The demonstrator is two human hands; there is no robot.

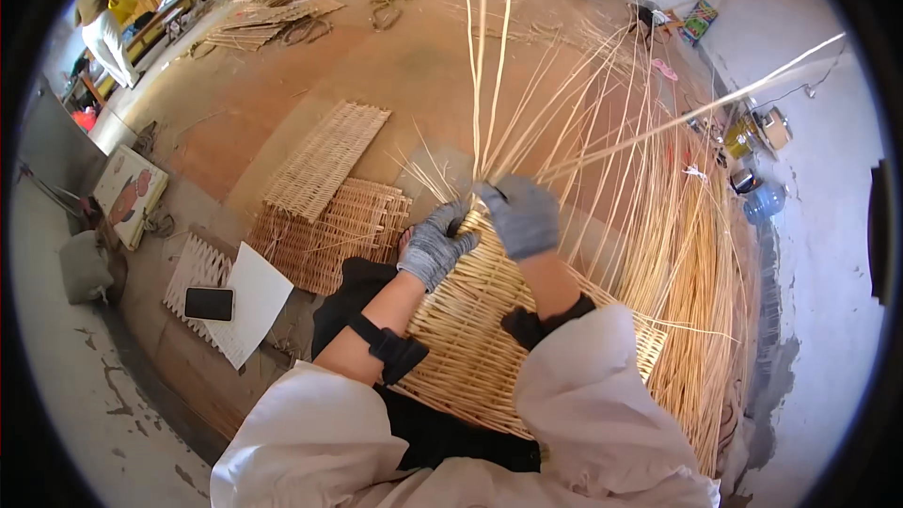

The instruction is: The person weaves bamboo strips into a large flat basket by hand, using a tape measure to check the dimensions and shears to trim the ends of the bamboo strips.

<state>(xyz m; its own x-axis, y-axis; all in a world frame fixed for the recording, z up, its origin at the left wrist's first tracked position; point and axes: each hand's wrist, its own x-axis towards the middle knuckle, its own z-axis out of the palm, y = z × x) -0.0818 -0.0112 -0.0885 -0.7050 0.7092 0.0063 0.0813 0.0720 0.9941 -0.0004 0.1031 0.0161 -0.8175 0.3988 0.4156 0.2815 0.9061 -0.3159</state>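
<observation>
A pale wicker panel [470,334] of woven rods lies over my lap and tilts away from me. My left hand [437,246], in a grey knit glove, grips its far left corner, thumb on top. Beside it my right hand [519,216], gloved the same way, is closed around the rods at the panel's far edge; its fingertips are partly hidden. From between the hands several long upright rods [478,75] rise out of the weave. One thicker rod [705,118] slants from near my right hand up to the right. Short rod ends [428,174] stick out beyond my left hand.
To the right lies a big bundle of loose rods [691,301]. Finished woven panels [329,160] are stacked at left, near a phone [209,304] and a white sheet [254,296]. A blue water jug [767,199] stands by the right wall. Another person [103,28] stands far left.
</observation>
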